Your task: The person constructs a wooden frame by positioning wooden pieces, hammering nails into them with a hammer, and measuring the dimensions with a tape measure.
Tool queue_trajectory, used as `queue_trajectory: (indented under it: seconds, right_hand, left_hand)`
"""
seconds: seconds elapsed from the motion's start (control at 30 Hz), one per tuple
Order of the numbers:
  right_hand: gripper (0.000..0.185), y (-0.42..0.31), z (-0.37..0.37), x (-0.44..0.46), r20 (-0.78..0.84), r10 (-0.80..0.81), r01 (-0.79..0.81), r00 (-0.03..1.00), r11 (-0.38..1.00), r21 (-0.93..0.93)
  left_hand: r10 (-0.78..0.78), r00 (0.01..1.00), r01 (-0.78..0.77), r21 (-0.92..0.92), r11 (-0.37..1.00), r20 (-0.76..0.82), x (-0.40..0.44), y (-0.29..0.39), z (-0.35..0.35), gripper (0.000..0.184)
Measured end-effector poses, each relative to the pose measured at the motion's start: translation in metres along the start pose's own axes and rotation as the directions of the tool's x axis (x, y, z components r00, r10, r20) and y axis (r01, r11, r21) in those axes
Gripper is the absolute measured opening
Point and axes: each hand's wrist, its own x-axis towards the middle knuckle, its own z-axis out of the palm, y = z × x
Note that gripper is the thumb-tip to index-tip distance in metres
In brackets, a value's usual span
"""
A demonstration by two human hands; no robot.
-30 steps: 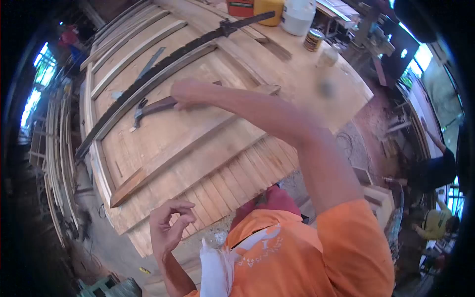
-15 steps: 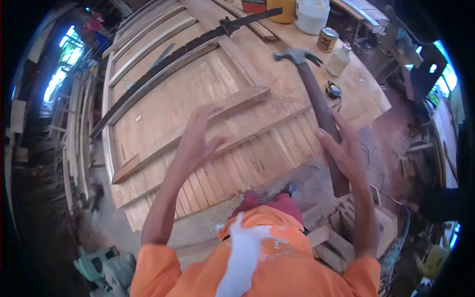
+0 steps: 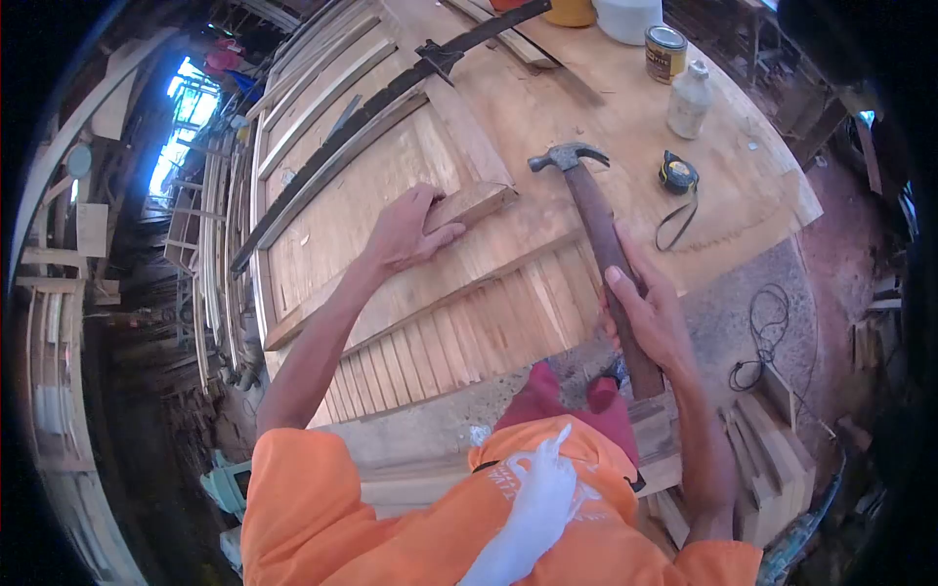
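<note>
My right hand [image 3: 653, 314] is wrapped round the wooden handle of a claw hammer [image 3: 593, 217], its steel head pointing away from me over the table. My left hand [image 3: 408, 234] grips a wooden rail [image 3: 477, 203] close to its right end, with the thumb on the near side and the fingers curled over the top. The rail lies across the near part of a panelled wooden frame [image 3: 391, 146]. A long dark bar clamp [image 3: 342, 148] runs diagonally over that frame. Below the rail is a row of narrow wooden slats [image 3: 440, 352].
To the right on the table [image 3: 733, 210] sit a tape measure [image 3: 677, 173], a whitish bottle [image 3: 690, 102] and a small can [image 3: 665, 54]. A white tub [image 3: 628, 18] stands behind. Cut timber [image 3: 767, 454] and a loose cable [image 3: 765, 337] lie at the lower right.
My left hand has come down from above the rail and closed on it near its end. The hammer, still in my right hand, has shifted left in view. The view has turned somewhat.
</note>
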Motion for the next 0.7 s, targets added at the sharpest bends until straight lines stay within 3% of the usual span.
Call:
queue_trajectory:
  seconds: [0.17,0.37,0.4,0.47,0.6,0.7]
  right_hand:
    - [0.066,0.006,-0.002,0.023,0.003,0.029,-0.029,1.0,0.999,-0.04]
    - [0.063,-0.002,0.006,0.046,-0.183,0.006,-0.012,0.983,0.999,-0.03]
    - [0.063,-0.001,0.017,0.054,-0.062,-0.4,0.34,0.914,0.842,-0.418]
    - [0.062,-0.02,0.007,0.042,0.121,0.003,0.033,0.993,0.953,-0.3]
    - [0.061,-0.023,0.005,0.042,0.119,0.044,-0.006,0.992,0.953,-0.302]
    - [0.061,-0.015,0.006,0.037,0.114,0.102,-0.082,0.988,0.982,-0.171]
  left_hand:
    - [0.001,1.0,-0.001,0.005,1.0,0.002,-0.001,-0.014,0.017,0.052]
    - [0.027,1.0,-0.026,0.016,1.0,-0.007,0.0,-0.019,0.019,0.052]
    - [0.033,0.999,-0.033,0.019,0.999,-0.002,-0.001,-0.019,0.02,0.052]
    - [0.046,0.999,-0.046,0.012,0.999,-0.007,-0.001,-0.02,0.02,0.052]
    - [0.054,0.998,-0.054,0.012,0.998,-0.026,-0.003,-0.023,0.023,0.051]
    - [0.058,0.997,-0.057,0.03,0.998,-0.041,-0.005,-0.02,0.02,0.05]
